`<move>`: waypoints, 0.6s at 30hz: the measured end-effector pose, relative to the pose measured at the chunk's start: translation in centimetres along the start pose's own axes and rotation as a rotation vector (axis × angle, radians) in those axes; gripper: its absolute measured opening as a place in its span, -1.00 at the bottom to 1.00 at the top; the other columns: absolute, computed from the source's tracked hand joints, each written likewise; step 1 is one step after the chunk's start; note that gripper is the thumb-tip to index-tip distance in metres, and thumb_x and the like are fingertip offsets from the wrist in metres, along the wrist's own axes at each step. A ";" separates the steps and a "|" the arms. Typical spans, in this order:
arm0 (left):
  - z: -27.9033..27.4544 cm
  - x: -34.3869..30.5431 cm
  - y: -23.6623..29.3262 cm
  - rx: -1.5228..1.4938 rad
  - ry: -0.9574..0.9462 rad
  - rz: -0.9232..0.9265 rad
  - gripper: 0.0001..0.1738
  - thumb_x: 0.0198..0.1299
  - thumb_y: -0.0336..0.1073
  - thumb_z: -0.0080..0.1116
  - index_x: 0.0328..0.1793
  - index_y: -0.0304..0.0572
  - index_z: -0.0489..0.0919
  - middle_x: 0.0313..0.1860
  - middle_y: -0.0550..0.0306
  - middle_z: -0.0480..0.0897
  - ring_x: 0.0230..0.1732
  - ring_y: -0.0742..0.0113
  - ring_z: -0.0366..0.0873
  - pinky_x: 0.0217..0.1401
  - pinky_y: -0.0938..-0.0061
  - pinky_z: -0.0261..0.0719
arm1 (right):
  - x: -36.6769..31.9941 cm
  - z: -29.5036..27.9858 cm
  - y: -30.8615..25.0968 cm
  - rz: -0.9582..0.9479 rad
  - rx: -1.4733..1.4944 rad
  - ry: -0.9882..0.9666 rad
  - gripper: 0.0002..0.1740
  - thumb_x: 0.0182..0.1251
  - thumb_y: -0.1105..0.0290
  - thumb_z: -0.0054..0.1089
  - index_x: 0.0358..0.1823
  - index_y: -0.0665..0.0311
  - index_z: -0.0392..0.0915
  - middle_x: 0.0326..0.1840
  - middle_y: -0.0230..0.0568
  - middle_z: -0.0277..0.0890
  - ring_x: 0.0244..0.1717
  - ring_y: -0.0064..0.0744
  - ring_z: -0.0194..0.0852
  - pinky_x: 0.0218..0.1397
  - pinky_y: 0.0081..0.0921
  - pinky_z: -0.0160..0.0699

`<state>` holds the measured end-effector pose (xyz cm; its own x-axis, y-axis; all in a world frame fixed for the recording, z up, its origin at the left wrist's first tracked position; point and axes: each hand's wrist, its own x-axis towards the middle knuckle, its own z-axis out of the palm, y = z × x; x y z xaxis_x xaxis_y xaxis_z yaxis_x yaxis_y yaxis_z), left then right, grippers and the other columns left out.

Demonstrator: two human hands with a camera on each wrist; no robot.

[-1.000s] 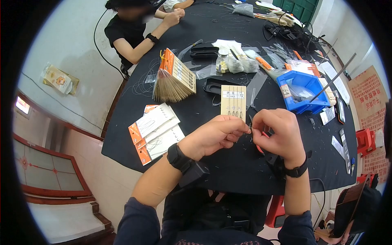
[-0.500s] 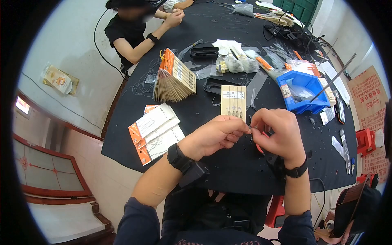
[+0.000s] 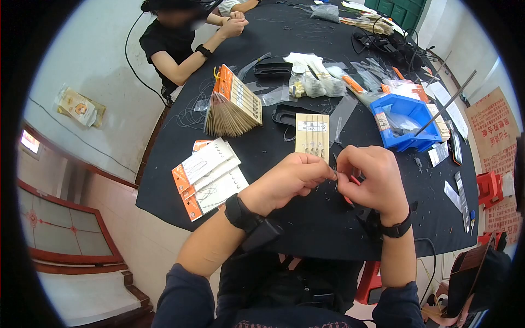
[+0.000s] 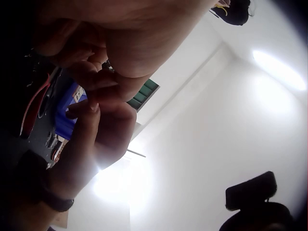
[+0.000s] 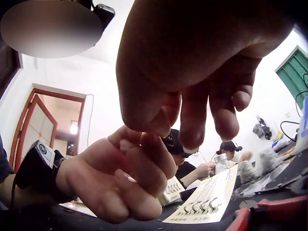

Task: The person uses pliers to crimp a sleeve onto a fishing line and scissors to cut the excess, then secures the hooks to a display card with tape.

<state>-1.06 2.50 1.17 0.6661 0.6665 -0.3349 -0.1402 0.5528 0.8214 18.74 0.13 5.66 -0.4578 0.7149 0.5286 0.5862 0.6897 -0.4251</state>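
Observation:
My left hand [image 3: 290, 180] pinches a tiny, thin dark piece between thumb and forefinger; its kind I cannot tell. Fingertips of my right hand [image 3: 374, 183] meet it from the other side, thumb and forefinger pinching at the same spot. The right wrist view shows the left hand [image 5: 115, 178] with its other fingers loosely curled. Just beyond the fingertips lies a tan card [image 3: 312, 134] with a row of fish hooks, the hooks [image 5: 199, 207] plainer in the right wrist view. Beneath the right hand is a red-handled tool [image 3: 349, 200], partly hidden.
Orange-and-white hook cards [image 3: 208, 177] lie at left, with a fanned bundle of cards [image 3: 235, 106] behind. A blue bin [image 3: 407, 143] stands at right, a metal rod leaning out of it. Beyond are a jar [image 3: 297, 85] and plastic bags. Another person [image 3: 175, 60] sits far left.
Both hands stay almost in place. The right forefinger has bent in slightly towards the left fingertips, and the pinch continues. Objects on the table have not moved.

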 end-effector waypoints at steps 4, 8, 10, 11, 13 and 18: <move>0.1 -0.1 0.1 0.024 0.042 -0.009 -0.87 0.21 -0.30 0.19 -0.29 -0.20 0.63 -0.53 0.48 0.35 -0.54 0.72 0.16 -0.51 0.72 0.03 | 0.0 0.0 -0.1 0.009 -0.010 -0.007 -0.83 -0.13 0.51 0.26 -0.52 0.17 0.42 -0.69 -0.34 0.39 -0.63 -0.31 0.46 -0.52 -0.45 0.37; 0.3 -0.1 0.3 0.073 0.076 0.010 -0.87 0.20 -0.31 0.20 -0.29 -0.22 0.62 -0.53 0.47 0.35 -0.54 0.71 0.16 -0.51 0.72 0.03 | 0.0 -0.1 0.0 0.013 0.008 0.007 -0.84 -0.12 0.53 0.26 -0.52 0.19 0.43 -0.67 -0.32 0.41 -0.63 -0.31 0.47 -0.54 -0.46 0.37; 0.3 -0.1 0.2 0.071 0.080 0.009 -0.87 0.20 -0.31 0.19 -0.29 -0.22 0.62 -0.53 0.47 0.35 -0.54 0.71 0.16 -0.51 0.71 0.03 | 0.0 -0.1 0.1 0.021 0.053 0.028 -0.85 -0.10 0.54 0.26 -0.50 0.20 0.45 -0.66 -0.32 0.42 -0.63 -0.34 0.47 -0.54 -0.48 0.37; 0.2 0.0 0.2 0.064 0.079 0.005 -0.87 0.21 -0.32 0.19 -0.28 -0.22 0.62 -0.52 0.47 0.35 -0.53 0.71 0.16 -0.51 0.72 0.03 | 0.0 0.0 0.3 0.049 0.108 0.039 -0.86 -0.08 0.55 0.26 -0.47 0.22 0.48 -0.63 -0.32 0.44 -0.62 -0.36 0.47 -0.52 -0.49 0.38; 0.3 0.0 0.2 0.032 0.055 0.004 -0.88 0.21 -0.32 0.19 -0.28 -0.22 0.62 -0.52 0.46 0.35 -0.53 0.71 0.16 -0.51 0.72 0.03 | -0.1 -0.1 0.7 0.106 0.217 0.061 -0.86 -0.03 0.57 0.26 -0.40 0.26 0.54 -0.56 -0.30 0.49 -0.60 -0.41 0.48 -0.50 -0.52 0.41; 0.0 -0.2 0.3 -0.047 -0.075 0.019 -0.87 0.23 -0.31 0.20 -0.26 -0.22 0.61 -0.51 0.46 0.34 -0.53 0.71 0.14 -0.50 0.72 0.06 | 0.0 -1.0 1.1 0.156 0.323 -0.037 -0.80 0.03 0.61 0.26 -0.25 0.32 0.63 -0.37 -0.25 0.57 -0.47 -0.46 0.52 -0.40 -0.57 0.45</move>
<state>-1.24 2.50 1.53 0.7157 0.6387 -0.2826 -0.1864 0.5646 0.8041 20.04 0.82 5.93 -0.4067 0.8139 0.4149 0.4120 0.5688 -0.7118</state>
